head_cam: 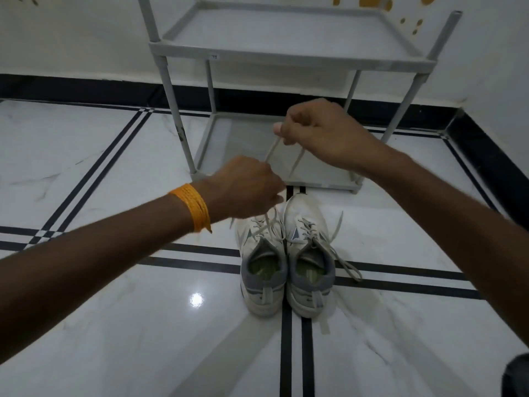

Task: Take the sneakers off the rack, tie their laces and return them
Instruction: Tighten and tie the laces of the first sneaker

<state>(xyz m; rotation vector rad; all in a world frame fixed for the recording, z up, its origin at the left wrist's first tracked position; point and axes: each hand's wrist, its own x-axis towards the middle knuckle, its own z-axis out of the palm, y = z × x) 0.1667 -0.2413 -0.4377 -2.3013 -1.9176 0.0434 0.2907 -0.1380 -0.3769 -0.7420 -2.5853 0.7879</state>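
You put both sneakers (286,253) on the floor (114,325) at 6 o'clock from the rack (286,53), heels toward you, so tying is easy; your right hand (323,133) pinches a lace loop (283,153) up at 12 o'clock; your left hand (243,184) grips the other lace end low, keeping it tight.

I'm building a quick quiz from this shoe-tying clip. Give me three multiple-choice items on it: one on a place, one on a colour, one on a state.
1. Where do the sneakers stand?
A. on the rack's top shelf
B. on the floor in front of the rack
C. in a box

2. What colour is the wristband?
A. orange
B. green
C. black

3. How are the right sneaker's laces?
A. knotted
B. removed
C. loose

B: the left sneaker and right sneaker stand on the tiled floor before the grey rack.
A: the wristband on the left hand is orange.
C: its laces trail on the tile.
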